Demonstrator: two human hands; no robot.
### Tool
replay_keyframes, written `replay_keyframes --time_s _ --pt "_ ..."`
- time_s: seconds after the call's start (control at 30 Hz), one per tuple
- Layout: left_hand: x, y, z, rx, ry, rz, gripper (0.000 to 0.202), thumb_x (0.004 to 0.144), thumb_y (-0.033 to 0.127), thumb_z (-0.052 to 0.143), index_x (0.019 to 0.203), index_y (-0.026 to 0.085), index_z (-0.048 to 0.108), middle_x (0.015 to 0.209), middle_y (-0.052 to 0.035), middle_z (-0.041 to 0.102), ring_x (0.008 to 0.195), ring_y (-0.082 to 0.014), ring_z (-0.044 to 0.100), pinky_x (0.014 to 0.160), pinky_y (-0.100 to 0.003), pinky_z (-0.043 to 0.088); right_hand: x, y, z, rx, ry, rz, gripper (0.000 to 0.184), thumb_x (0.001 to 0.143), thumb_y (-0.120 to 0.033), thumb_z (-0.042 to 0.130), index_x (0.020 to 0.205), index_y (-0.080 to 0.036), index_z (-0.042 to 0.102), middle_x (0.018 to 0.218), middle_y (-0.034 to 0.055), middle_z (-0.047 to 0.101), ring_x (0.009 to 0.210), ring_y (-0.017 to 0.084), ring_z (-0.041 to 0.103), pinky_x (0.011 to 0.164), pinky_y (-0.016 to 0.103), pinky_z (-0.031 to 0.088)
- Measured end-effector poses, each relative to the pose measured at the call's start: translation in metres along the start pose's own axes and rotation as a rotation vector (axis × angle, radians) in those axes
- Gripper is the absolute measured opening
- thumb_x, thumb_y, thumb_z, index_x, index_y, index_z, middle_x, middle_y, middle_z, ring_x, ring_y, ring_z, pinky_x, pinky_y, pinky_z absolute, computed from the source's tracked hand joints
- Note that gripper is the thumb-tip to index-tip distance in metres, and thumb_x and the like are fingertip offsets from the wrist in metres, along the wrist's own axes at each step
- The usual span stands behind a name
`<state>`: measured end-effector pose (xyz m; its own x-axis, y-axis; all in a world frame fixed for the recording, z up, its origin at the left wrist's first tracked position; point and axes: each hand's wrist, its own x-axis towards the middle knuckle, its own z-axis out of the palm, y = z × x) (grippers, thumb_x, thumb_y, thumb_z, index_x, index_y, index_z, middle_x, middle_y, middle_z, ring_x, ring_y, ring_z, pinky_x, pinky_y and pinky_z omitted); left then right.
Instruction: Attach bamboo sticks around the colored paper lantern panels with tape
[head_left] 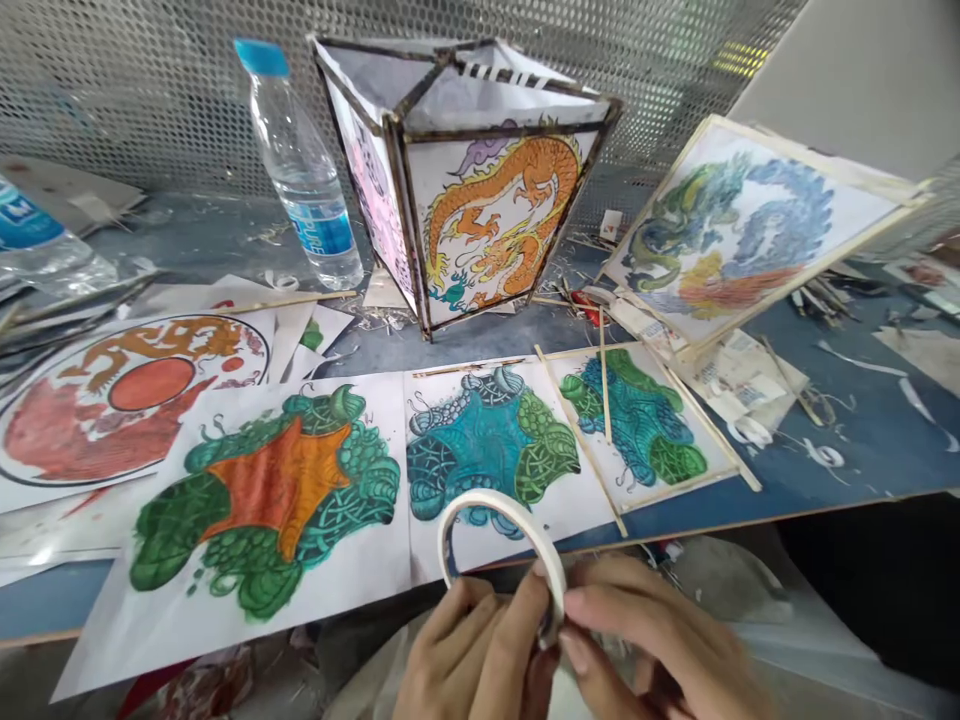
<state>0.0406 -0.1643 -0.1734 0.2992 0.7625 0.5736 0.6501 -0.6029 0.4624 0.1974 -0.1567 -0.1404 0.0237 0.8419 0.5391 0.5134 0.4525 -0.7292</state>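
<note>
Both my hands are low in the middle, in front of the table's edge, closed on a white roll of tape [501, 512]. My left hand [472, 655] grips the roll from below with thumb and fingers. My right hand [660, 640] pinches the roll's right side, the fingertips at its edge. Just beyond the roll lie a blue-green painted sheet [487, 440] and an orange-green painted sheet [262, 500].
A paper lantern with an orange dragon [487, 190] stands at the back, a water bottle [300, 165] to its left. A framed blue dragon painting [735, 225] leans at right. A small framed green-blue panel [637, 420], a red round painting [127, 400], sticks and scraps cover the blue table [847, 420].
</note>
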Motion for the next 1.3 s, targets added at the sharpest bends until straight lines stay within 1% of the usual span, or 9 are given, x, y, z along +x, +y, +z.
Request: replay_keyframes --time_s 0.2,0.37,0.57,0.7,0.9,1.0,1.1,1.2,1.3 --pt "-0.002 -0.004 0.005 0.067 0.169 0.017 0.042 0.105 0.016 0.045 0.146 0.018 0.054 0.077 -0.0009 0.078 0.065 -0.0140 0.074 0.075 -0.023 0.063 0.010 -0.003 0.004 0.106 -0.084 0.001 0.028 0.083 -0.003 0.064 0.102 -0.023 0.067 0.083 0.0013 0.073 0.064 0.013 0.069 0.058 0.020 0.059" --pt "-0.002 -0.001 -0.002 0.090 0.108 -0.023 0.045 0.103 0.009 0.048 0.147 0.018 0.054 0.083 -0.0033 0.079 0.073 -0.0162 0.077 0.078 -0.027 0.063 0.006 -0.001 0.008 0.143 -0.006 0.011 0.031 0.080 -0.001 0.063 0.101 -0.023 0.068 0.085 0.0013 0.074 0.060 0.011 0.066 0.058 0.021 0.059" --pt "0.001 -0.001 -0.006 0.063 0.076 0.030 0.038 0.105 0.005 0.046 0.141 0.009 0.057 0.082 -0.0046 0.079 0.074 -0.0149 0.074 0.078 -0.029 0.058 0.013 -0.005 0.007 0.140 -0.067 0.021 0.027 0.079 -0.002 0.062 0.095 -0.023 0.064 0.074 -0.0008 0.069 0.057 0.012 0.062 0.055 0.022 0.055" --pt "0.001 -0.002 -0.007 0.016 0.058 0.033 0.035 0.103 0.002 0.045 0.135 0.007 0.060 0.083 -0.0057 0.079 0.077 -0.0150 0.073 0.081 -0.031 0.056 0.014 -0.004 0.010 0.184 -0.098 0.023 0.021 0.078 -0.003 0.062 0.081 -0.023 0.058 0.074 -0.0008 0.067 0.060 0.012 0.064 0.055 0.022 0.054" --pt "-0.001 -0.002 -0.012 0.035 0.104 -0.017 0.035 0.101 0.001 0.050 0.133 0.008 0.062 0.086 -0.0051 0.079 0.078 -0.0152 0.074 0.085 -0.031 0.056 0.014 0.001 0.014 0.228 -0.117 -0.055 0.034 0.078 -0.003 0.064 0.106 -0.022 0.066 0.085 0.0019 0.073 0.064 0.011 0.067 0.055 0.019 0.054" --pt "-0.002 -0.004 -0.012 0.051 0.084 0.006 0.035 0.102 0.003 0.049 0.135 0.008 0.061 0.089 -0.0059 0.080 0.080 -0.0158 0.075 0.088 -0.031 0.057 0.017 0.001 0.013 0.218 -0.171 -0.052 0.027 0.080 -0.004 0.062 0.098 -0.023 0.064 0.082 0.0024 0.071 0.066 0.013 0.067 0.057 0.022 0.055" --pt "-0.002 -0.003 -0.013 0.057 0.106 -0.022 0.037 0.101 0.003 0.052 0.136 0.011 0.061 0.086 -0.0047 0.080 0.076 -0.0159 0.075 0.085 -0.030 0.060 0.019 0.001 0.014 0.246 -0.173 -0.032 0.019 0.081 -0.007 0.061 0.085 -0.024 0.054 0.077 0.0008 0.067 0.062 0.013 0.064 0.055 0.023 0.053" --pt "-0.001 -0.001 -0.015 0.064 0.122 -0.051 0.042 0.099 0.002 0.053 0.139 0.015 0.060 0.084 -0.0034 0.080 0.073 -0.0165 0.077 0.082 -0.029 0.062 0.024 0.003 0.013 0.306 -0.137 -0.070 0.022 0.085 -0.008 0.062 0.100 -0.023 0.060 0.078 0.0003 0.069 0.063 0.013 0.066 0.058 0.024 0.057" --pt "0.000 0.000 -0.018 0.091 0.109 -0.068 0.046 0.099 0.005 0.054 0.143 0.016 0.057 0.085 -0.0040 0.080 0.073 -0.0175 0.078 0.081 -0.029 0.064 0.028 0.007 0.009 0.284 -0.178 -0.192 0.031 0.089 -0.003 0.062 0.115 -0.020 0.068 0.089 0.0038 0.073 0.074 0.013 0.071 0.065 0.023 0.061"
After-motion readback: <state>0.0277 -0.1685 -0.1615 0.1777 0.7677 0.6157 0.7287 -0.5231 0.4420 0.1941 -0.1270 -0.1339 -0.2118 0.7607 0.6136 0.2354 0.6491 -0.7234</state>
